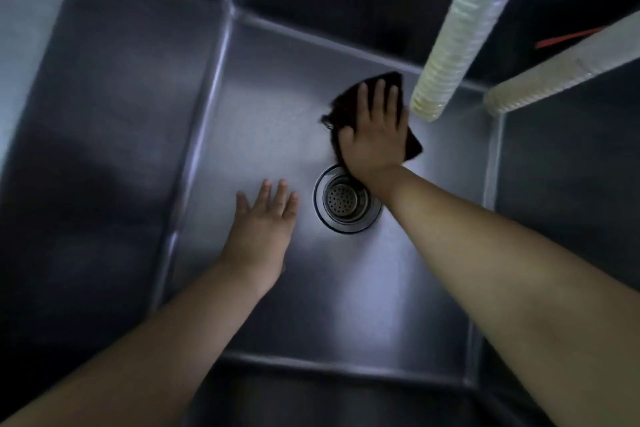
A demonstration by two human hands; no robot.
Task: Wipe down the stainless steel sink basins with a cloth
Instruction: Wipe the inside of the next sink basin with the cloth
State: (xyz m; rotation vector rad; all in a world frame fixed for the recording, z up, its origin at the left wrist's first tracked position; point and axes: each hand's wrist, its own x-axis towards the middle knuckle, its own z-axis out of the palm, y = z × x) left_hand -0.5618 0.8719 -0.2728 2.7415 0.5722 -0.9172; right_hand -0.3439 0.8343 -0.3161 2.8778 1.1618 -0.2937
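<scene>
I look straight down into a deep stainless steel sink basin (263, 107). A dark cloth (341, 107) lies flat on the basin floor just beyond the round drain strainer (343, 199). My right hand (375, 135) presses on the cloth with straight, spread fingers, and its wrist covers the drain's upper right rim. My left hand (265, 222) rests flat on the bare floor to the left of the drain, fingers straight, holding nothing.
Two pale corrugated hoses hang into the basin at the upper right: one (460, 28) ends just right of my right hand, the other (568, 68) crosses the right wall. Steep steel walls enclose the floor on all sides. A red streak (568, 38) shows behind the hoses.
</scene>
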